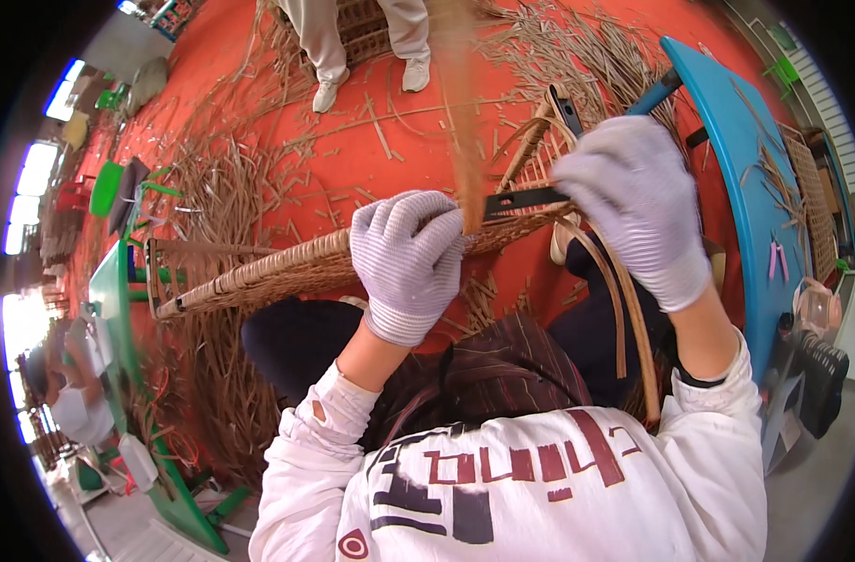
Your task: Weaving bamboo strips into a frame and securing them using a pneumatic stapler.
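Observation:
A long woven rattan piece (287,267) with a wrapped rim lies across in front of me, above my knees. My left hand (408,262), in a striped white glove, is closed over its rim. Beside the left thumb a tan rattan strip (467,140) rises, blurred by motion. A black bar with slots (521,199) runs along the rim toward my right hand (638,206). That hand, gloved alike, is raised and smeared by motion, with its fingertips unclear. Curved strips (624,300) hang below it; whether it holds them is not visible.
Cut strips (230,375) are heaped on the red floor (390,178) at left and far right. A blue table (727,178) with pink-handled cutters (777,260) stands right, a green table (132,393) left. Another person's legs (319,37) stand ahead by a woven piece.

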Demonstrator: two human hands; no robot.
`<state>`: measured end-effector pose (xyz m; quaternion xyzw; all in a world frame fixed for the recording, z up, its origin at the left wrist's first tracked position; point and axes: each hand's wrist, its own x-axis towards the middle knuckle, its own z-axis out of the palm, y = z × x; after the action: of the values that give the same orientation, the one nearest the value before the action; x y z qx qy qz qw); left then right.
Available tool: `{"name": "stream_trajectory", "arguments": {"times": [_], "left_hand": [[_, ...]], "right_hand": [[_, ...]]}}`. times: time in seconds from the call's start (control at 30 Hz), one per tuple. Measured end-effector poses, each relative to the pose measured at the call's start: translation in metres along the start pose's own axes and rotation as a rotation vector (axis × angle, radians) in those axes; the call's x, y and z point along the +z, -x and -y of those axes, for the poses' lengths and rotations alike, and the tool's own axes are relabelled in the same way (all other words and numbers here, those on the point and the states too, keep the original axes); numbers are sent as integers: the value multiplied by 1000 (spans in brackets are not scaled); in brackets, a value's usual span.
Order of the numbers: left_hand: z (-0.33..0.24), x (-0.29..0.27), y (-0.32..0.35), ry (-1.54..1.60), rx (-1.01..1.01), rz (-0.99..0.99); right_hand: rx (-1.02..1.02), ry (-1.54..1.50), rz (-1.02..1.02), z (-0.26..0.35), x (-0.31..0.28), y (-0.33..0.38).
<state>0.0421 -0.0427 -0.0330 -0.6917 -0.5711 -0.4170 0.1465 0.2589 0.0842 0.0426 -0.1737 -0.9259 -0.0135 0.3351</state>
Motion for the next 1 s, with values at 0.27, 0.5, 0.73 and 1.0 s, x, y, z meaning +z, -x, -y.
{"name": "stream_trajectory", "arguments": {"times": [0.27, 0.5, 0.73, 1.0], "left_hand": [[-14, -16, 1, 149, -100, 2], [-11, -16, 8, 146, -19, 9], [-17, -23, 11, 162, -22, 71], [-21, -21, 3, 187, -155, 69]], "right_hand": [[-177, -57, 73, -2, 44, -4], [-202, -144, 169, -4, 47, 2], [-156, -186, 114, 6, 58, 8], [-157, -394, 244, 4, 52, 4]]}}
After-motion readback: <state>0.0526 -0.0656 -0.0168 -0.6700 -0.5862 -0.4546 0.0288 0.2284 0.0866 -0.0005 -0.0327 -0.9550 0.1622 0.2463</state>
